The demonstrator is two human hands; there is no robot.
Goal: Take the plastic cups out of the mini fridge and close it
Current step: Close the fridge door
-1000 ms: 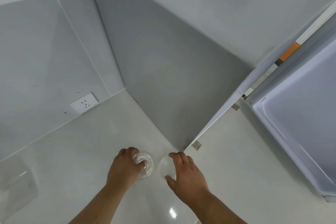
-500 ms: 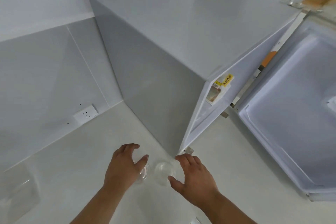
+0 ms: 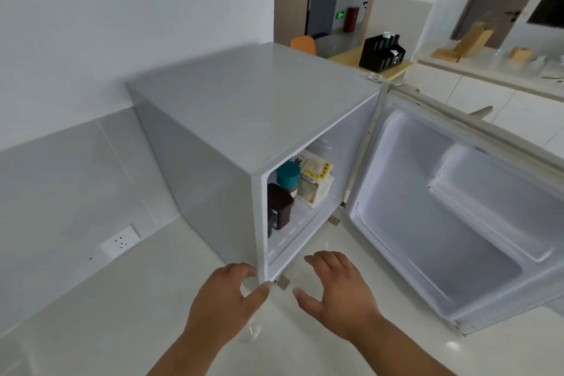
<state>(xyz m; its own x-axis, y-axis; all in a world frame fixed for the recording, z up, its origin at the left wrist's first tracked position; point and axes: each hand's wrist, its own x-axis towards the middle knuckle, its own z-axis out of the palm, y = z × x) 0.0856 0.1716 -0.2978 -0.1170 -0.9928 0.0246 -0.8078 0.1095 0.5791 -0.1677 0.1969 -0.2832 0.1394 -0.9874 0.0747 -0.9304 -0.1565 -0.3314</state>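
Observation:
The grey mini fridge stands on the pale floor with its door swung wide to the right. My left hand and my right hand hover with fingers spread in front of the fridge's lower left corner, and neither holds anything. A clear plastic cup shows faintly on the floor just below my left hand. A second cup cannot be made out. Inside the fridge are a dark bottle, a teal-capped bottle and a bagged loaf.
A tiled wall with a white socket runs along the left. Behind the fridge are a wooden table with a black organiser and an orange chair. White cabinets stand at the far right, behind the open door.
Both hands let go of the two clear cups on the floor and rose toward the fridge's front corner. The view tilted up, so the fridge's inside now shows.

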